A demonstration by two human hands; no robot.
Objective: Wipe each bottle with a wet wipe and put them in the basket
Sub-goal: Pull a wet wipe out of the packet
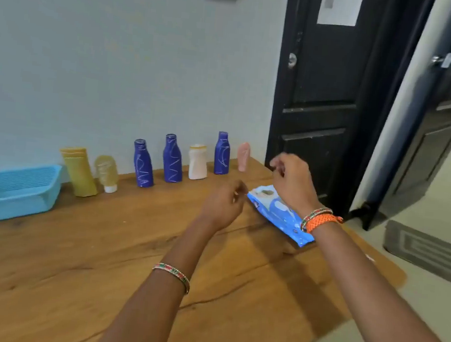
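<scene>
Desk: a brown wooden desk (99,269) with dark grain cracks is seen set against a pale wall; everything below is carried on it.
Basket: a light blue slotted plastic basket (10,191) is placed at the desk's left edge, near the back; no bottle can be seen inside it.
Wipe pack: a flat blue and white soft pack of wet wipes (278,211) is laid near the right edge, its long axis running from the back toward the front right corner.
Bottles: seven are lined along the back edge, all apart from the basket, so none is judged to be wiped yet: a yellow tube (78,172), a clear amber bottle on its white cap (107,173), three dark blue bottles (172,159), a white bottle (197,162) and a pink tube (243,156).
Right hand (291,177): held above the pack's far end, fingers curled; whether a wipe is pinched cannot be told.
Left hand (224,203): held just left of the pack, fingers loosely curled, nothing visibly held.
Key relation: the pack lies between and just under both hands; the right one is judged nearer its opening.
</scene>
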